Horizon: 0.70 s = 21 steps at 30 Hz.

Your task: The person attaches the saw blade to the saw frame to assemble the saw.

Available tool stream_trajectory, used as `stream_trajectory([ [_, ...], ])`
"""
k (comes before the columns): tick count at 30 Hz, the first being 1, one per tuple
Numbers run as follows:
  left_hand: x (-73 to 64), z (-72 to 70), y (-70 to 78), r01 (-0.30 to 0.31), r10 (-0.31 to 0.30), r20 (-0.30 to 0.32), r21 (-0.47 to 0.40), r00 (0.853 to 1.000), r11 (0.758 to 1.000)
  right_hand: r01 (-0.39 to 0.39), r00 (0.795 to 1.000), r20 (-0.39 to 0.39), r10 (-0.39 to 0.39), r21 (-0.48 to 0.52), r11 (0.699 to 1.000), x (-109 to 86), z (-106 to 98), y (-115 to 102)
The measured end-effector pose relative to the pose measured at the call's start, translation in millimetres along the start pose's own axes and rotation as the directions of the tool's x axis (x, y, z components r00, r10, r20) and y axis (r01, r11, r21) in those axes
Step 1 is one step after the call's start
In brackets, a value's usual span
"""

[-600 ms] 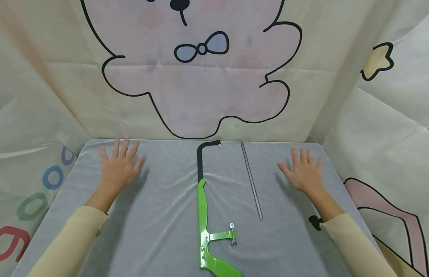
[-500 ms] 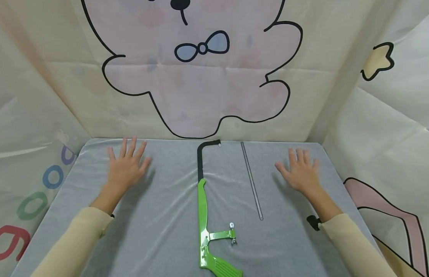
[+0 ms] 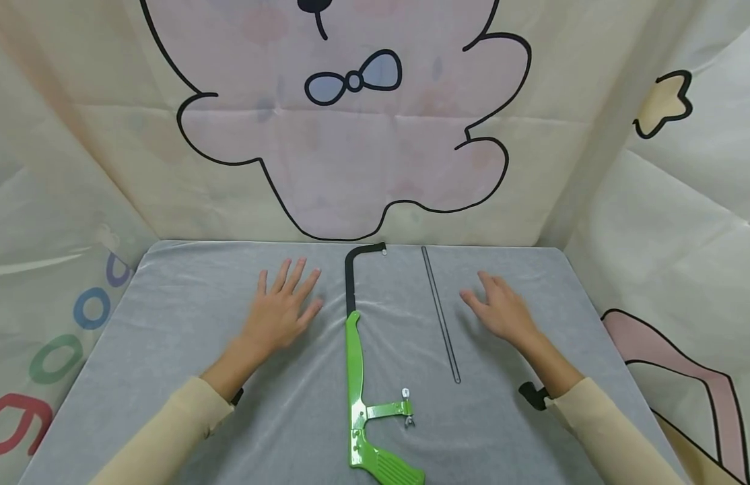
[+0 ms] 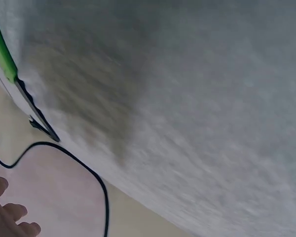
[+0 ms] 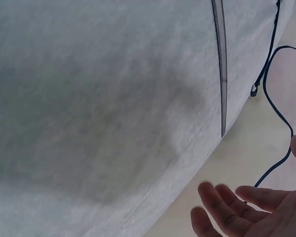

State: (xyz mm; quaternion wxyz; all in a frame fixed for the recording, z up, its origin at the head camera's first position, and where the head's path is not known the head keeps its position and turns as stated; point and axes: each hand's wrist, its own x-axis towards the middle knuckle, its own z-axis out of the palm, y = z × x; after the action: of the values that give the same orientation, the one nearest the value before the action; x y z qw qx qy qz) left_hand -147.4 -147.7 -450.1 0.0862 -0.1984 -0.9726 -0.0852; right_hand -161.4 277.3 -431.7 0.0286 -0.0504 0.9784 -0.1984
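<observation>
A hacksaw frame (image 3: 354, 377) lies lengthwise on the cloth, with a green handle (image 3: 387, 465) toward me and a black bent arm (image 3: 350, 283) at the far end. A wing nut (image 3: 408, 422) sits on its short green bracket. To its right lies a thin, straight grey hacksaw blade (image 3: 440, 313), apart from the frame. My left hand (image 3: 278, 313) hovers left of the frame with fingers spread, holding nothing. My right hand (image 3: 502, 313) is right of the blade, above the cloth, its fingers relaxed and touching nothing. The right wrist view shows the blade (image 5: 221, 69) beyond those fingers.
Grey cloth (image 3: 187, 283) covers the table. A printed curtain (image 3: 351, 162) hangs behind its far edge, and pale sheets (image 3: 684, 222) stand along both sides.
Both hands have moved inward, the left one rightward toward the frame and the right one leftward toward the blade. Frame and blade have stayed in place.
</observation>
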Motion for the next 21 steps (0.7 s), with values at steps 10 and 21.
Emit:
stream_trajectory([
  [10,-3.5,7.1,41.9,-0.229,0.229,-0.004,-0.093,0.973,0.969,-0.002,0.999,0.051,-0.006,0.168,0.986,3.7,7,-7],
  [21,-11.1,19.5,81.7,-0.464,0.509,0.227,-0.225,0.830,0.857,-0.111,0.986,0.158,0.048,0.418,0.902,9.5,23,-9],
])
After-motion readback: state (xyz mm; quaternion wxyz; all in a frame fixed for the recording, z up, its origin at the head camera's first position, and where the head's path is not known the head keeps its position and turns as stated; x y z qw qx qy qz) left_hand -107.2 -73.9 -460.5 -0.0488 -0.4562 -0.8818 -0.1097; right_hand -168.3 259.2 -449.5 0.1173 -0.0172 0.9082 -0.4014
